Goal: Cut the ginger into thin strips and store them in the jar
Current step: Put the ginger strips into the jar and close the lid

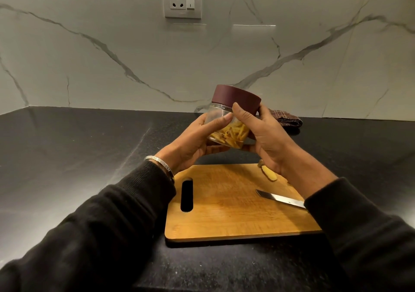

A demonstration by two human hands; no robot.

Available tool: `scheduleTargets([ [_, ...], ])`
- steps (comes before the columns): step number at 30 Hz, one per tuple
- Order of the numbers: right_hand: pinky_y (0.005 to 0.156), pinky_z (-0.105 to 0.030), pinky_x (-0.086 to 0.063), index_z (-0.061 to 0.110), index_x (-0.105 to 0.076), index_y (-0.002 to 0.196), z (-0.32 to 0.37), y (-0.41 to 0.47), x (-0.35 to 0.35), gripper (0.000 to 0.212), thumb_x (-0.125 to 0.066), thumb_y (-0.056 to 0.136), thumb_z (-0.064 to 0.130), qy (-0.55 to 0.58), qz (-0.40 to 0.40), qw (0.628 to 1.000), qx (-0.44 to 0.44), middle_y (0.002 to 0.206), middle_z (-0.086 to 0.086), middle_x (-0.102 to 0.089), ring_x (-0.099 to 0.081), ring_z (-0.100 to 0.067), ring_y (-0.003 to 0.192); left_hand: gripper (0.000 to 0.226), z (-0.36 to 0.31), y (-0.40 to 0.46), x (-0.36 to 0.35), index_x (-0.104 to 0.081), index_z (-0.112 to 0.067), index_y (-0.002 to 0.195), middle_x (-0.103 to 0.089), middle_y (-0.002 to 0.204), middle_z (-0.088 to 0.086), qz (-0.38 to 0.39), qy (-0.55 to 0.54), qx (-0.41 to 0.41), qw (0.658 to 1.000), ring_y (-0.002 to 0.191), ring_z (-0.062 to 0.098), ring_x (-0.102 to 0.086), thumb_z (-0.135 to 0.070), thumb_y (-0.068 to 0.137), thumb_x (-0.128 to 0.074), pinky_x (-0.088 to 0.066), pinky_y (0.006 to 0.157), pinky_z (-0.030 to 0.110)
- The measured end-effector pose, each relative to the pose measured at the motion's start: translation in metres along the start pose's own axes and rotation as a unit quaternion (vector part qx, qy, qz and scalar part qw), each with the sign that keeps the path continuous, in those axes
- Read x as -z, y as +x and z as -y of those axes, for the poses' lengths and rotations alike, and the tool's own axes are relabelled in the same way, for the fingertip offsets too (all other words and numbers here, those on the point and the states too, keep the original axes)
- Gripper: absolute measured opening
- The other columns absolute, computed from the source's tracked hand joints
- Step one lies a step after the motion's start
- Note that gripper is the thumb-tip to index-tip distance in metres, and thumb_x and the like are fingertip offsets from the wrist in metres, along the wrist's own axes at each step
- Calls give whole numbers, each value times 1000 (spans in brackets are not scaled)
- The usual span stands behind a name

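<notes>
A: Jar [226,123], where held?
B: Tilted above the cutting board [224,201], gripped by the left hand [190,143] at the body and the right hand [262,134] by the lid [235,99]; probably for tightening. Ginger strips [233,134] are contained inside.
A: Knife [280,198]?
B: Left on the board.

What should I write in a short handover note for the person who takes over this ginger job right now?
Left hand: grips the clear body of the jar, held tilted above the counter.
Right hand: holds the jar's other side, fingers at the maroon lid, which sits on the jar.
Ginger strips: inside the jar.
Leftover ginger piece: on the wooden cutting board, far right edge.
Knife: lying on the board, blade pointing left.
Done: strips cut and in the jar, lid on.
Left: check that the lid is tight, set the jar down, decide about the leftover piece.
</notes>
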State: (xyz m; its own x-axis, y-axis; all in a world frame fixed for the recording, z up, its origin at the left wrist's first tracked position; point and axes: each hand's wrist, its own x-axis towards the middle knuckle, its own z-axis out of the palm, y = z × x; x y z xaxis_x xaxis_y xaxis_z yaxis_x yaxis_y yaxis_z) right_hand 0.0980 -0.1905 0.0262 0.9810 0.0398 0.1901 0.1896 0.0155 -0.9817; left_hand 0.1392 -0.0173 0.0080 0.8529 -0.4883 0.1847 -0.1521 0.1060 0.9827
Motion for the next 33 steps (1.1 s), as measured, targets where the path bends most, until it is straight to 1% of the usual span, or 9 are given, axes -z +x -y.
scheduleTargets([
  [5, 90, -52, -58, 34, -42, 139, 2, -1, 2, 83, -77, 66, 55, -3, -17, 1000, 12, 129, -4, -61, -66, -27, 111, 66, 3, 3, 2, -50, -25, 136, -66, 126, 6, -26, 41, -8, 999, 118, 25, -63, -57, 83, -71, -45, 107, 53],
  [9, 89, -50, -59, 34, -43, 138, 2, -1, 2, 83, -77, 66, 55, -12, -26, 1000, 12, 129, -3, -61, -65, -26, 112, 64, 4, 5, 2, -51, -26, 132, -68, 122, 4, -44, 59, -8, 997, 115, 23, -64, -59, 80, -70, -45, 108, 53],
  [13, 87, -50, -59, 31, -41, 143, 3, -1, 1, 88, -75, 67, 60, -11, -23, 1000, 2, 129, -3, -61, -65, -27, 112, 55, 4, 3, 2, -55, -19, 130, -70, 119, 7, -28, 44, -10, 999, 114, 26, -65, -51, 87, -67, -46, 107, 51],
  [16, 87, -49, -60, 26, -46, 140, 5, -3, 2, 79, -75, 72, 56, 0, -43, 999, 4, 125, -3, -64, -69, -25, 106, 51, 3, 2, 2, -54, -17, 132, -68, 123, 11, -3, 9, -14, 1000, 117, 30, -64, -43, 89, -67, -47, 106, 48],
  [19, 86, -44, -60, 22, -52, 132, 8, -4, 3, 63, -76, 79, 45, 29, -61, 998, 17, 117, -4, -69, -71, -24, 101, 63, 3, 2, 2, -51, -14, 135, -66, 126, 14, 8, -7, -12, 1000, 118, 32, -63, -45, 84, -74, -48, 105, 47],
  [21, 84, -43, -61, 21, -54, 128, 9, -5, 3, 61, -77, 76, 43, 60, -58, 996, 20, 115, -7, -70, -72, -25, 99, 68, 1, 1, 1, -51, -13, 136, -66, 125, 14, 11, -8, -11, 1000, 116, 30, -65, -44, 81, -77, -52, 99, 41],
  [24, 84, -43, -61, 21, -54, 126, 11, -6, 3, 65, -77, 70, 44, 75, -60, 995, 23, 116, -7, -70, -73, -25, 99, 68, 1, 2, 0, -51, -12, 135, -67, 124, 14, 13, -12, -10, 1000, 115, 30, -65, -43, 80, -77, -53, 95, 38],
  [27, 89, -46, -59, 19, -53, 129, 10, -5, 3, 70, -78, 68, 45, 69, -58, 996, 25, 118, -8, -68, -71, -26, 103, 58, 1, 2, 0, -52, -14, 132, -69, 121, 12, 8, -16, -12, 1000, 112, 29, -67, -40, 85, -72, -55, 92, 35],
  [33, 94, -49, -57, 19, -45, 140, 3, 1, 6, 103, -87, 55, 57, 36, -56, 998, 9, 127, -8, -63, -67, -28, 111, 54, 2, 2, 1, -52, -13, 134, -67, 123, 14, 4, -6, -12, 1000, 115, 31, -66, -40, 89, -67, -52, 100, 41],
])
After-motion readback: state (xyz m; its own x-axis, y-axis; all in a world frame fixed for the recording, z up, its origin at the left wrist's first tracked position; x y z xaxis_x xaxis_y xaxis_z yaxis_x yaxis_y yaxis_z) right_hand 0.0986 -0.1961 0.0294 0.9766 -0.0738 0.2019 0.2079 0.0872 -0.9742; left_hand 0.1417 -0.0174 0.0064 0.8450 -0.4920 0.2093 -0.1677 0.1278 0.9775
